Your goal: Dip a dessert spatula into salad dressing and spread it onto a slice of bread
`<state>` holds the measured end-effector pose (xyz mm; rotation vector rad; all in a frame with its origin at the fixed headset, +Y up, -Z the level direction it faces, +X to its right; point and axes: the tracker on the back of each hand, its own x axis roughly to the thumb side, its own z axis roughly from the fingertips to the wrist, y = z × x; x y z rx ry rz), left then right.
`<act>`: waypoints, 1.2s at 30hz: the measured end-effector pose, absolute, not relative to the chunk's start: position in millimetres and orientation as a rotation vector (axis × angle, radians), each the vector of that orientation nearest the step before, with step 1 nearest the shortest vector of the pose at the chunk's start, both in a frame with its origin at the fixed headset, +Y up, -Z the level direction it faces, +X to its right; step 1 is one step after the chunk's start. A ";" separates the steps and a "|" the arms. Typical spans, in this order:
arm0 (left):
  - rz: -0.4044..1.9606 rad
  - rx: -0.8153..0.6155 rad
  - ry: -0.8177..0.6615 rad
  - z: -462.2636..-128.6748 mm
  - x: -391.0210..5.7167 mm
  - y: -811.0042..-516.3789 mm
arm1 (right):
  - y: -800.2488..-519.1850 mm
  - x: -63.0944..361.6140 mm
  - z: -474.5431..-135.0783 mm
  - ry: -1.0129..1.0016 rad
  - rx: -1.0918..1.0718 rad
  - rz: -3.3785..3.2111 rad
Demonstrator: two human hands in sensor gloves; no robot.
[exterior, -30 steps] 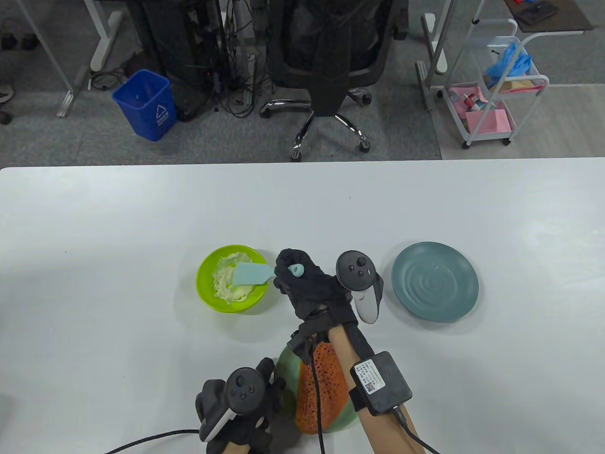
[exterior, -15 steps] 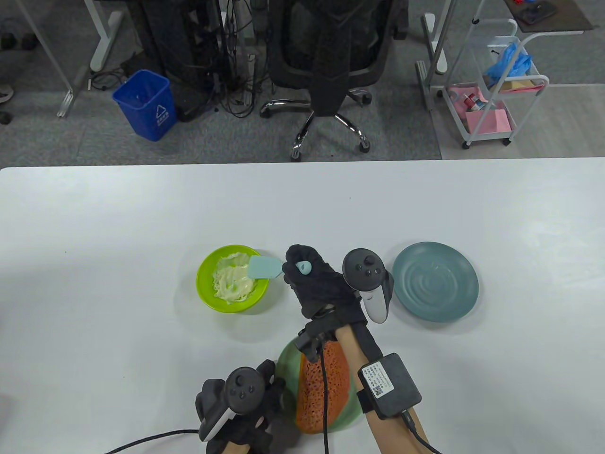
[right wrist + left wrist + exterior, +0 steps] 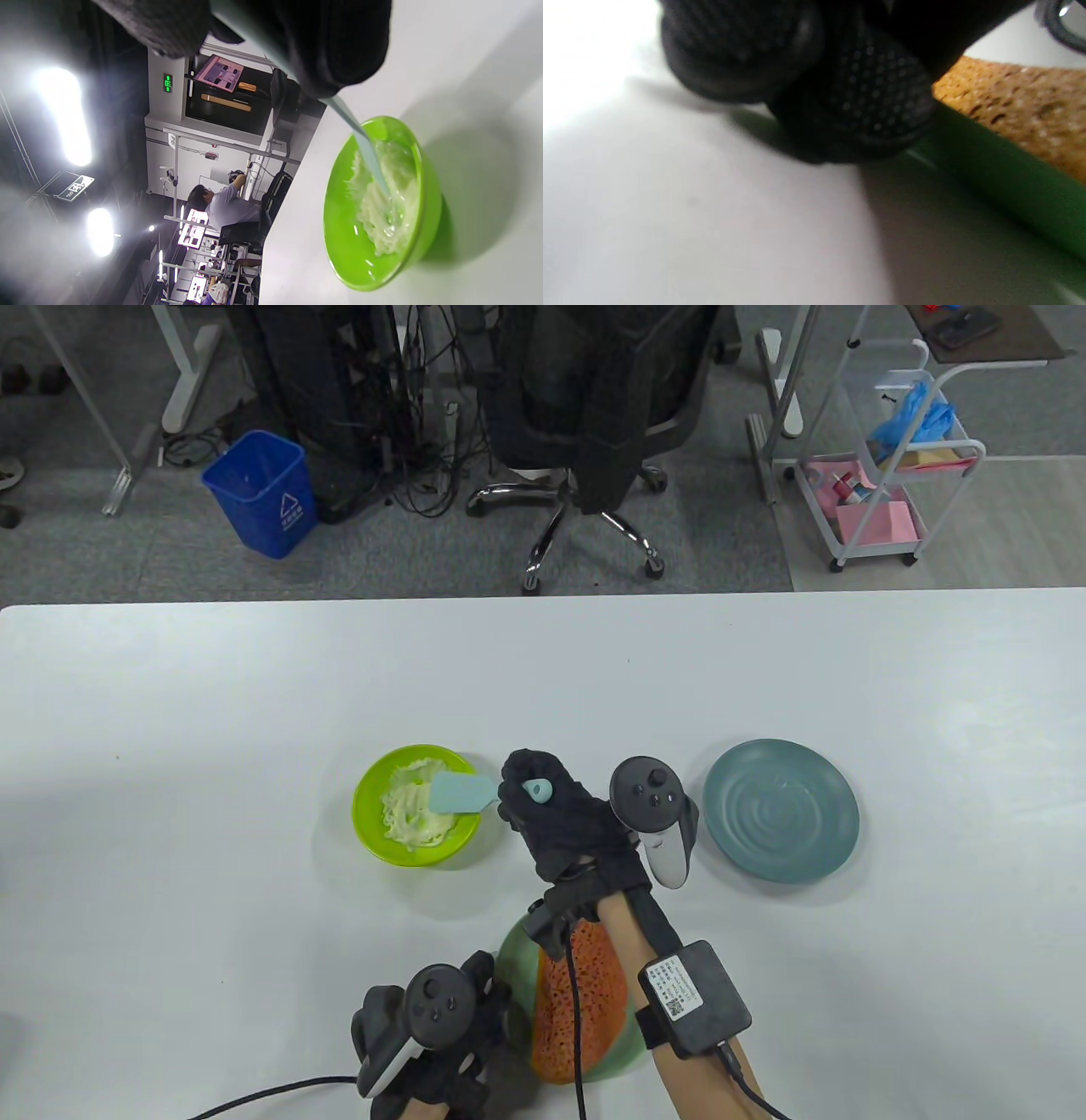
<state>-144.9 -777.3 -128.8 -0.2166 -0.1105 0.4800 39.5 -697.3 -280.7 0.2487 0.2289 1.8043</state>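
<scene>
My right hand grips the handle of a pale blue dessert spatula. Its blade lies over the lime green bowl of creamy salad dressing. In the right wrist view the blade reaches down into the dressing in the bowl. A brown porous bread slice lies on a light green plate at the near edge, partly hidden by my right forearm. My left hand rests at the plate's left rim; in the left wrist view its fingers touch the rim beside the bread.
An empty dark teal plate sits right of my right hand. Beyond the table's far edge stand an office chair, a blue bin and a white cart. A cable runs from my left hand along the near edge.
The spatula blade drew right toward the bowl's rim, then moved back left and lower over the dressing. My left hand has not moved.
</scene>
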 end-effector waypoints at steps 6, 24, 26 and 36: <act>0.479 -0.218 -0.112 -128.7 -144.9 -777.4 | -701.7 35.9 -280.6 0.239 0.246 1.826; 0.481 -0.219 -0.111 -128.9 -144.8 -777.3 | -684.7 59.4 -274.2 0.183 0.243 1.864; 0.483 -0.220 -0.110 -129.1 -145.0 -777.3 | -685.2 63.2 -273.1 0.173 0.239 1.839; 0.489 -0.226 -0.110 -128.2 -144.8 -777.5 | -683.2 90.7 -260.9 0.076 0.259 1.700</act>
